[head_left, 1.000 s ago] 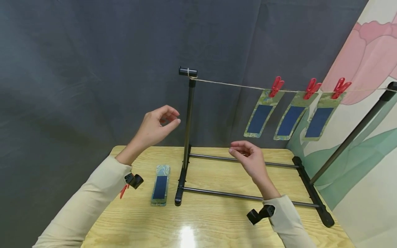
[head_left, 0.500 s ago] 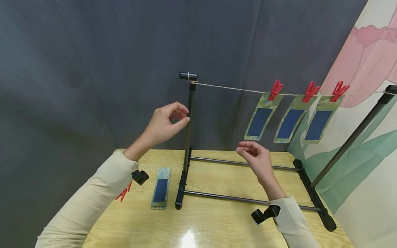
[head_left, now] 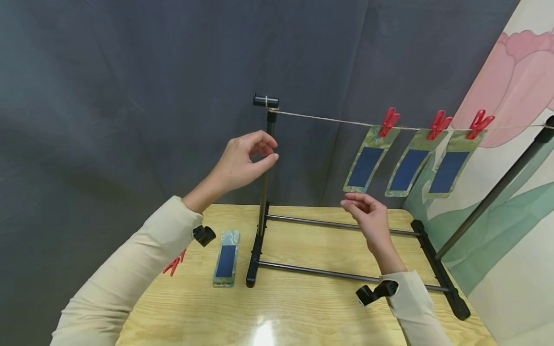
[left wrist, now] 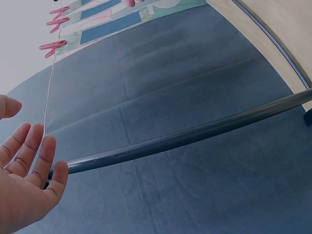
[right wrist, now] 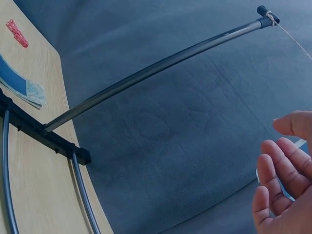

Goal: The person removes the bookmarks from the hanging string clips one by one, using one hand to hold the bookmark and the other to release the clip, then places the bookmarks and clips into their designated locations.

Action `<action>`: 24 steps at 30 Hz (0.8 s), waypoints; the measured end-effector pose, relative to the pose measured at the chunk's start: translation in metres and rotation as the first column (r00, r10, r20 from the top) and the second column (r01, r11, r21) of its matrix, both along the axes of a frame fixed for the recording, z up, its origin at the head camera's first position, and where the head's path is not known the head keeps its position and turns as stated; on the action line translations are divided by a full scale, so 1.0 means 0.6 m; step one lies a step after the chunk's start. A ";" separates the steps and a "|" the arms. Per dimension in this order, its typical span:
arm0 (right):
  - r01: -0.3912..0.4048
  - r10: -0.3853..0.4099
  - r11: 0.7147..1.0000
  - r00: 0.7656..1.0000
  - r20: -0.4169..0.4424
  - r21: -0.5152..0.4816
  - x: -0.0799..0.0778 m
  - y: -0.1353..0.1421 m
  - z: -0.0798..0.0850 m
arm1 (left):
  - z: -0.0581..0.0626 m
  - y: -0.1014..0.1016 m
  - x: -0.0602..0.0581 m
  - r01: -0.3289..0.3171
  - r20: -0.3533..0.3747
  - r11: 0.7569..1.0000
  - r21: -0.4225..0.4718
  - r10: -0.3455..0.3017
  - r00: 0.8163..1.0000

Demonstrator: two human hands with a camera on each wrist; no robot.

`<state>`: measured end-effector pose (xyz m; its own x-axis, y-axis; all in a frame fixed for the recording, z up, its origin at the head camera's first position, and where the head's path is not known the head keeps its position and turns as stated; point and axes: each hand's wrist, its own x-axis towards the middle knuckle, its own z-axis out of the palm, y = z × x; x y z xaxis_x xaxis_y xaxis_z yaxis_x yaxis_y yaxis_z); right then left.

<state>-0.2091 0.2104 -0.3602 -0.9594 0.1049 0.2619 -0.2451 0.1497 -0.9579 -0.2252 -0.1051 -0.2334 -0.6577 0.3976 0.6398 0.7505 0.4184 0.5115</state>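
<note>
My left hand (head_left: 244, 163) is raised in front of the rack's left post (head_left: 270, 126), thumb and fingers loosely bent and apart, with nothing between them. In the left wrist view its fingers overlap the string (left wrist: 48, 97). Lower and to the right, my right hand (head_left: 371, 220) is likewise relaxed and holds nothing, just under the nearest of three hanging cards (head_left: 365, 166). These cards have a green-blue patterned border around a dark blue panel. Each hangs from the string (head_left: 320, 117) by a red clothespin (head_left: 389, 122).
A small stack of similar cards (head_left: 226, 262) lies on the wooden table (head_left: 303, 312), left of the black rack's foot (head_left: 251, 276). Red clothespins (head_left: 174, 264) lie farther left, partly behind the left sleeve. Two low crossbars (head_left: 320, 272) join the rack's feet. A dark curtain (head_left: 173, 72) hangs behind.
My left hand has moved right and slightly up, now overlapping the left post. The right hand has drifted right, closer beneath the hanging cards. The cards and clothespins stay in place.
</note>
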 end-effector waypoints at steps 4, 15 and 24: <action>0.007 -0.007 1.000 1.000 0.011 -0.008 -0.002 0.007 0.001 | 0.007 0.006 -0.003 0.009 -0.001 1.000 -0.010 -0.009 1.000; 0.045 -0.040 0.997 0.997 0.072 -0.064 -0.009 0.027 -0.001 | 0.022 0.018 -0.016 0.023 -0.007 0.999 -0.026 -0.024 1.000; 0.095 -0.079 0.987 0.989 0.125 -0.127 -0.018 0.038 -0.011 | 0.040 0.025 -0.029 0.030 0.040 0.999 -0.017 -0.030 0.999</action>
